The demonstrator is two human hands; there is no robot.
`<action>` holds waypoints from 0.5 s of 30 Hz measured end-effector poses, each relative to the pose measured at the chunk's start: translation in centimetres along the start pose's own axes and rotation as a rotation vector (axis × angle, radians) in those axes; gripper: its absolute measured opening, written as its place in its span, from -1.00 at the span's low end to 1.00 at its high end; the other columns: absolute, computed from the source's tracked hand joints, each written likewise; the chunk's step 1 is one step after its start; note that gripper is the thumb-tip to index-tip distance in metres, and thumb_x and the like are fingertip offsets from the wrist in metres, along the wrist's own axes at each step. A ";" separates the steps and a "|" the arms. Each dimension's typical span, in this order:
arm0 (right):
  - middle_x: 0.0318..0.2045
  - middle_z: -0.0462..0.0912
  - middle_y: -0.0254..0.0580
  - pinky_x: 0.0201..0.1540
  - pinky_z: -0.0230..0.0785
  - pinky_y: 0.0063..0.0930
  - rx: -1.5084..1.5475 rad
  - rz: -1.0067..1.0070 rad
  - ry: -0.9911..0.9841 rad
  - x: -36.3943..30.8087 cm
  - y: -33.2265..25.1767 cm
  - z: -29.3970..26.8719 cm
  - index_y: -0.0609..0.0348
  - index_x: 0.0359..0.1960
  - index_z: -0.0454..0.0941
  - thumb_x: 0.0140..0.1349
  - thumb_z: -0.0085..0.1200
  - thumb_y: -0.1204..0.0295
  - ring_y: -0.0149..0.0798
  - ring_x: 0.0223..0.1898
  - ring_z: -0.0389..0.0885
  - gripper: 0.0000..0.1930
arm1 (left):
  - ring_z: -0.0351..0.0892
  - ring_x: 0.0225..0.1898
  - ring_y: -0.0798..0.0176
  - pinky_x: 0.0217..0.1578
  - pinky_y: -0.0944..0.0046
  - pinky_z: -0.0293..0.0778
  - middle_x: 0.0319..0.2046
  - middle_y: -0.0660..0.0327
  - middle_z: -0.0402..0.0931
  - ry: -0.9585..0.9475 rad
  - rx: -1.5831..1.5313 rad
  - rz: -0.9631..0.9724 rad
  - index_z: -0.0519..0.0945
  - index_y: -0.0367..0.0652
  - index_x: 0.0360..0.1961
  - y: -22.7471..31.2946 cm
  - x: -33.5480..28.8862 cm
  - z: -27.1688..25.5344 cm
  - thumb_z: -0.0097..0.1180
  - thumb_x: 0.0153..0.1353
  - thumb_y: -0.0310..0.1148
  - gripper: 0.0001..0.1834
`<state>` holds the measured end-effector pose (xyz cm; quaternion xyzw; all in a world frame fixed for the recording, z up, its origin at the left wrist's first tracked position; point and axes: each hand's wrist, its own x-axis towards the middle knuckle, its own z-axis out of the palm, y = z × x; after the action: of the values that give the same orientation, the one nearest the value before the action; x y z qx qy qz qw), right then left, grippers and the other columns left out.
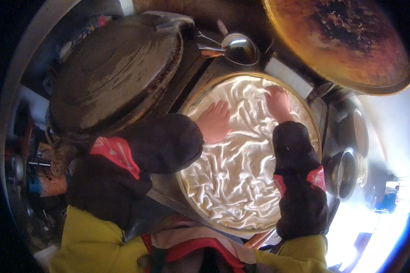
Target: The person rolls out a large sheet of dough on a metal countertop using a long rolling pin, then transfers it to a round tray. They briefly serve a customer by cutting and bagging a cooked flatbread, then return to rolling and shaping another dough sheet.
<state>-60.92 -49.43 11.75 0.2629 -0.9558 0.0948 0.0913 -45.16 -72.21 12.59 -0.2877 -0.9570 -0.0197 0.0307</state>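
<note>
A wide round pan [185, 193] stands in front of me, lined with a pale, thin sheet of dough [232, 182] gathered into many wrinkles. My left hand [215, 122] lies on the left part of the sheet, fingers spread and palm down. Toward the far right side of the pan, my right hand [278, 104] has its fingers bent and drawn together at the dough, seemingly pinching a fold; the fingertips are partly hidden. Dark sleeve covers reach to both wrists, and my right forearm hides part of the pan's right side.
At left sits a large dark round lid or pan [114, 73]. A metal bowl of liquid [240, 49] with handled utensils is beyond the pan. A big browned round tray [346, 41] rises at far right. Another metal bowl [343, 175] stands right of my forearm.
</note>
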 end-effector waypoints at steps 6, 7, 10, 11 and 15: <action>-0.29 0.57 -0.11 -0.21 0.42 -0.23 0.243 -0.219 0.122 2.9 -7.2 3.2 0.09 -0.31 0.57 0.07 -0.09 0.48 -0.04 -0.23 0.54 -0.81 | 0.34 -0.18 0.09 -0.16 0.14 0.31 -0.32 0.09 0.43 -0.061 -0.100 0.028 0.59 -0.24 -0.47 -1.7 -1.2 -1.2 0.06 -0.07 -0.37 -0.82; -0.29 0.57 -0.13 -0.21 0.43 -0.25 0.221 -0.272 0.110 2.9 -8.0 3.3 0.08 -0.30 0.57 0.06 -0.09 0.49 -0.05 -0.23 0.54 -0.80 | 0.35 -0.19 0.10 -0.17 0.16 0.31 -0.34 0.11 0.44 -0.053 -0.086 0.036 0.60 -0.23 -0.47 -1.9 -1.5 -1.0 0.06 -0.08 -0.37 -0.83; -0.28 0.57 -0.19 -0.20 0.43 -0.27 0.127 -0.297 0.098 3.3 -9.2 3.4 0.09 -0.29 0.55 0.01 -0.08 0.51 -0.12 -0.20 0.53 -0.78 | 0.37 -0.21 0.13 -0.19 0.20 0.32 -0.40 0.15 0.45 -0.048 -0.023 0.069 0.60 -0.21 -0.49 -2.4 -2.3 -0.6 0.08 -0.12 -0.37 -0.83; -0.27 0.57 -0.21 -0.18 0.43 -0.28 0.099 -0.291 0.078 3.4 -9.4 3.5 0.11 -0.28 0.54 -0.01 -0.07 0.52 -0.13 -0.18 0.52 -0.77 | 0.38 -0.22 0.14 -0.20 0.21 0.32 -0.40 0.16 0.45 -0.063 0.014 0.092 0.60 -0.21 -0.49 -2.6 -2.2 -0.5 0.08 -0.13 -0.37 -0.83; -0.31 0.55 -0.21 -0.22 0.44 -0.29 0.004 -0.361 0.137 4.0 -9.5 3.5 0.10 -0.30 0.51 0.01 -0.07 0.52 -0.13 -0.22 0.54 -0.80 | 0.36 -0.26 0.19 -0.25 0.27 0.35 -0.40 0.17 0.39 0.058 0.014 0.053 0.53 -0.24 -0.50 -2.4 -1.6 -0.3 0.05 -0.13 -0.39 -0.84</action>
<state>-59.80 -60.20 10.49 0.4233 -0.8844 0.0963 0.1712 -45.12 -75.07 12.73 -0.3120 -0.9479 -0.0206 0.0608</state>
